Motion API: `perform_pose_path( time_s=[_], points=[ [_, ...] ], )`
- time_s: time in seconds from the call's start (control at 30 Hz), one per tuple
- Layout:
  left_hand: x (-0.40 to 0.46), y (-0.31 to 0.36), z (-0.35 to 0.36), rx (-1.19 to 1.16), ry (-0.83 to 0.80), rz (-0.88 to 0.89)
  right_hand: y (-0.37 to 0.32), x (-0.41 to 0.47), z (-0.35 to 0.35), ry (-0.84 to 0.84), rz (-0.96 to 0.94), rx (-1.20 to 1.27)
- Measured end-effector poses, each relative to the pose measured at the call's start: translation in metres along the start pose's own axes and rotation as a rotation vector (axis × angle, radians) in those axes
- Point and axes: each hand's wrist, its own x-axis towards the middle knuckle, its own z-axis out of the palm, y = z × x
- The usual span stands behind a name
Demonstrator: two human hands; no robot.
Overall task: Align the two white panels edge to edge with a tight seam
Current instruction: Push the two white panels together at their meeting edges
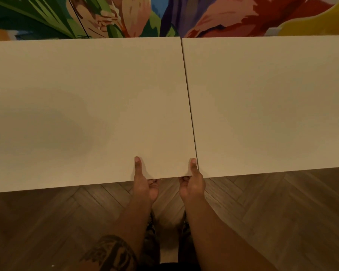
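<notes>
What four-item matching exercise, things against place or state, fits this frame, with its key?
Things:
1. left panel
2. right panel
3. floor
4. seam

Place or state:
A. herringbone wood, below the near edges
B. held at its near edge by both hands
C. a thin dark line running from far to near
D. no hand grips it

The left hand and the right hand each have a thumb on top of the left panel and fingers curled under its edge.

Pairs: 1-B, 2-D, 3-A, 4-C
</notes>
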Motion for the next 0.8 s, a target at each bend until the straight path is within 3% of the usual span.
perform_pose_path(
  time_s=[0.33,0.8],
  points=[
    [-0.001,-0.003,0.000,0.043,0.035,0.011,-0.008,0.005,-0.004,0.054,0.009,-0.100],
    [-0.007,-0.005,-0.004,0.051,0.063,0.003,-0.007,0.017,-0.014,0.007,0.030,-0.166]
  ],
)
